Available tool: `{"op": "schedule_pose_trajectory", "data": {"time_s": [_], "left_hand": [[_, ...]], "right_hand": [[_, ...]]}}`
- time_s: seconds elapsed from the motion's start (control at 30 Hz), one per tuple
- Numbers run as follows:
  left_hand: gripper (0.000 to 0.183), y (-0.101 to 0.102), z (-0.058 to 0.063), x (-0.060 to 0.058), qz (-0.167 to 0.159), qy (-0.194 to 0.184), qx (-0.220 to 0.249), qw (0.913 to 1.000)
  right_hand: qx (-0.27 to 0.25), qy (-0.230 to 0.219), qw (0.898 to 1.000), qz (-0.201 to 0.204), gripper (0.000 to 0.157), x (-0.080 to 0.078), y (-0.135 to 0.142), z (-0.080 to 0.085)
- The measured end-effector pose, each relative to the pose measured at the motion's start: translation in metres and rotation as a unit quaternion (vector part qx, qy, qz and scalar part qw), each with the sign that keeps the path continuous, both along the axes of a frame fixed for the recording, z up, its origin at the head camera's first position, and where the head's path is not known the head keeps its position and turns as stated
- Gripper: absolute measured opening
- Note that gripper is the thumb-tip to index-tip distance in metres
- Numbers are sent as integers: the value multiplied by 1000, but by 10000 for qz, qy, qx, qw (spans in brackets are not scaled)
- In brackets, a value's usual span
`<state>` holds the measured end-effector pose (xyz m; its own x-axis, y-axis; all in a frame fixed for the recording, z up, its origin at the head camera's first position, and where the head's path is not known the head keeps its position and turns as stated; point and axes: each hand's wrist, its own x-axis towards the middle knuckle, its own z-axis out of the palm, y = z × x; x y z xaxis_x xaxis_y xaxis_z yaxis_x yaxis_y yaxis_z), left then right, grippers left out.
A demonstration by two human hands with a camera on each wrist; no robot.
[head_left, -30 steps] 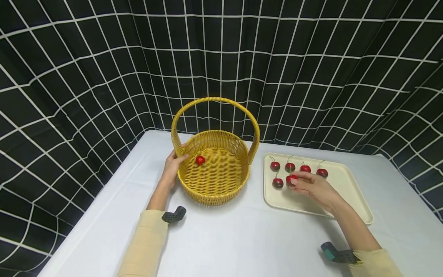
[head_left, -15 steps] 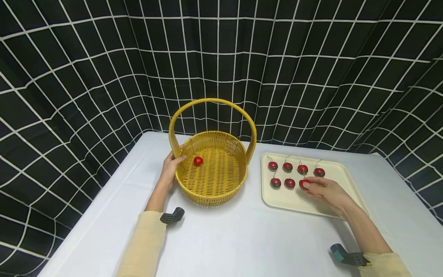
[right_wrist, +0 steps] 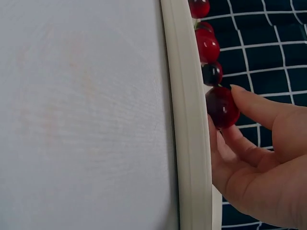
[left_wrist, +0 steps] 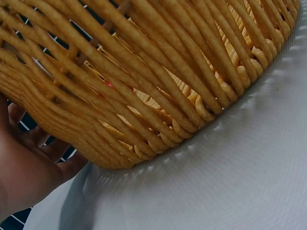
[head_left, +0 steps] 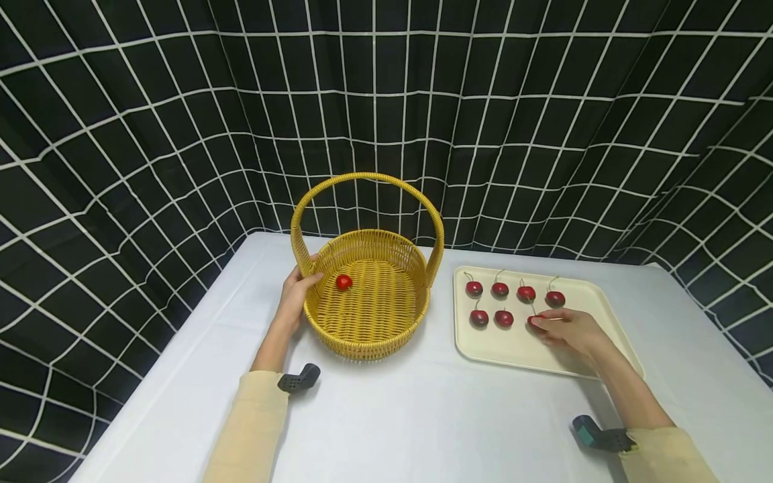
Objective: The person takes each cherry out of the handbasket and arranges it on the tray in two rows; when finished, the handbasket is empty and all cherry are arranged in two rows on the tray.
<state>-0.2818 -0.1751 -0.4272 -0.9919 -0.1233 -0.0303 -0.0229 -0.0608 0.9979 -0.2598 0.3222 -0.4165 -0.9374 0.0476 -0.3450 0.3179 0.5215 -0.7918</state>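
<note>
A yellow woven basket (head_left: 366,349) with a tall arched handle stands left of centre. My left hand (head_left: 293,295) grips its left side by the handle's foot, thumb over the rim; the left wrist view shows the fingers spread behind the weave (left_wrist: 158,96). One red cherry (head_left: 343,282) lies inside. On the right, a cream tray (head_left: 507,349) bears several dark red cherries with stems, in two rows. My right hand (head_left: 570,329) pinches a cherry (right_wrist: 222,107) between thumb and fingers, low over the tray at the front row's right end. The hand partly covers this cherry in the head view.
A white cloth (head_left: 423,416) covers the table. A black curtain with a white grid (head_left: 386,100) hangs close behind the basket and tray and along both sides. The basket's handle (head_left: 366,176) rises high over its opening.
My right hand has carried the cherry rightward past another front-row cherry, then lowered it toward the tray. My left hand keeps its hold on the basket. The head view has shifted slightly.
</note>
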Motion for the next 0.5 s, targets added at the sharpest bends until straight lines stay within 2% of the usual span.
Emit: {"op": "schedule_pose_trajectory", "data": {"time_s": [0.2, 0.5], "left_hand": [[54, 0, 1, 0, 66, -32, 34, 10000], [53, -1, 1, 3, -45, -5, 9, 10000]], "right_hand": [[47, 117, 9999, 27, 58, -3, -1, 1], [57, 299, 9995, 25, 56, -7, -7, -3]]}}
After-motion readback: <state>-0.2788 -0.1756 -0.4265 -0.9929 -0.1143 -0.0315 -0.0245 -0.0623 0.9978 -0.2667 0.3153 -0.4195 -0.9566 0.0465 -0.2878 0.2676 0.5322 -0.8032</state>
